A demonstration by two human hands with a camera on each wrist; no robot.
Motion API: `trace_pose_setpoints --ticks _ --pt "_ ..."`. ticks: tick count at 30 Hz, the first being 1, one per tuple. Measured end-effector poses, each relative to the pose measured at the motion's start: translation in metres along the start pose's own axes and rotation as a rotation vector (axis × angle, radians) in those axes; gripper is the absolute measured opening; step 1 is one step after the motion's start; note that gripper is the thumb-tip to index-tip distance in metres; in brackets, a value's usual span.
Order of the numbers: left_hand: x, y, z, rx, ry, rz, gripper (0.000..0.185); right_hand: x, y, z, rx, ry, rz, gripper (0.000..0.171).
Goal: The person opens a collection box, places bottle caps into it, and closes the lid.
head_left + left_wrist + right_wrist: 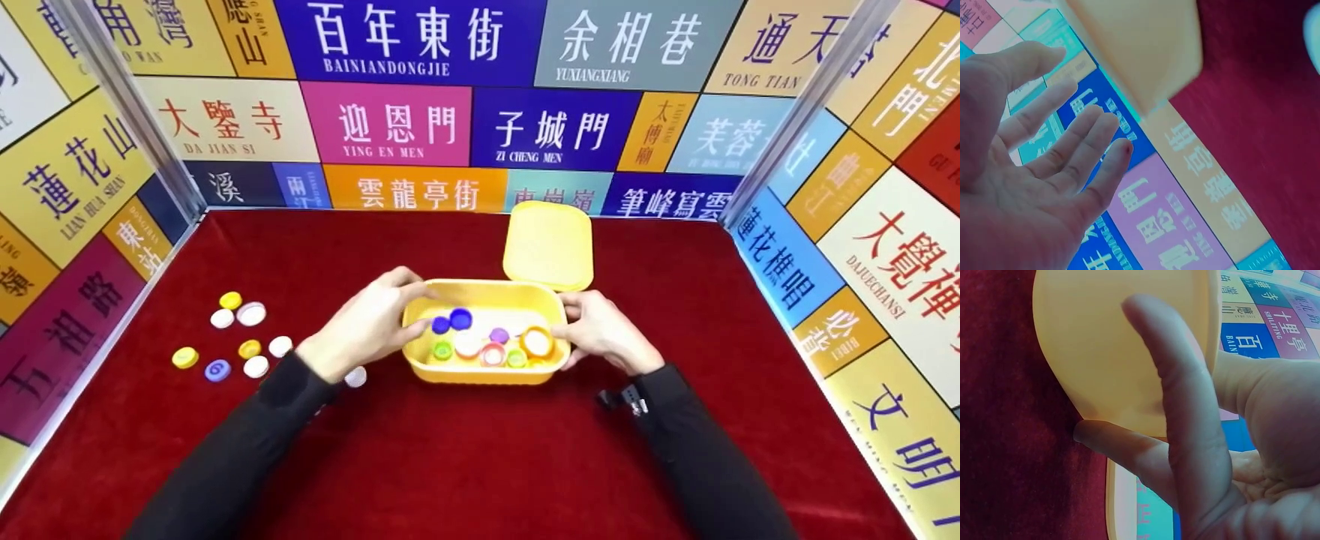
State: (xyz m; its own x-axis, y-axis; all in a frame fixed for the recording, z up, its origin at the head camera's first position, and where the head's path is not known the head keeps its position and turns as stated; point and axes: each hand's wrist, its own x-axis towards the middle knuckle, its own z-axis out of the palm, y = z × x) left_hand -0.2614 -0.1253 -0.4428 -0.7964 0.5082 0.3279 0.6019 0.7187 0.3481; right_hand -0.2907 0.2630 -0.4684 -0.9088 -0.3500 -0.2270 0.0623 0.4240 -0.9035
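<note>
A yellow plastic box [487, 375] sits on the red cloth with several colourful bottle caps inside, among them a dark blue cap [460, 319] and an orange-rimmed cap [537, 343]. My left hand [375, 319] is at the box's left end, its fingers and thumb spread over the rim. In the left wrist view those fingers [1089, 135] are apart, hold nothing, and stand clear of the box wall [1157, 45]. At the other end, my right hand [604, 330] grips the box, thumb over the rim and fingers [1190, 399] along the outer wall [1095, 343].
Behind the box lies a yellow lid [550, 244], close to its back right corner. Several loose caps are scattered on the left of the cloth, including a blue cap [217, 370] and a yellow cap [184, 357]. Printed panels [397, 124] wall the back and sides.
</note>
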Motion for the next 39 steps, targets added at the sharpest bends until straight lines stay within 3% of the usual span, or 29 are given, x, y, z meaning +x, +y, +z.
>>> trace_pose_setpoints --ticks 5,11,20,28,35,39 --pt "-0.021 -0.013 -0.010 -0.005 0.022 -0.048 0.048 0.000 -0.002 -0.001 -0.007 -0.004 -0.005 0.054" --pt "-0.044 -0.027 -0.015 0.007 -0.002 -0.075 0.063 -0.001 -0.002 -0.003 -0.030 -0.001 -0.011 0.057" --pt "-0.075 -0.040 -0.005 0.015 -0.175 -0.129 0.076 0.000 0.001 -0.001 -0.030 0.005 -0.005 0.059" --pt "-0.088 -0.046 -0.005 -0.005 -0.257 -0.135 0.057 0.001 0.001 0.000 -0.026 0.006 -0.002 0.058" --pt "-0.087 -0.050 -0.007 -0.042 -0.195 -0.064 0.026 0.001 0.001 0.000 -0.027 0.005 0.004 0.057" --pt "-0.086 -0.052 -0.007 -0.058 -0.159 -0.021 0.020 0.001 0.000 0.000 -0.024 0.004 0.007 0.055"
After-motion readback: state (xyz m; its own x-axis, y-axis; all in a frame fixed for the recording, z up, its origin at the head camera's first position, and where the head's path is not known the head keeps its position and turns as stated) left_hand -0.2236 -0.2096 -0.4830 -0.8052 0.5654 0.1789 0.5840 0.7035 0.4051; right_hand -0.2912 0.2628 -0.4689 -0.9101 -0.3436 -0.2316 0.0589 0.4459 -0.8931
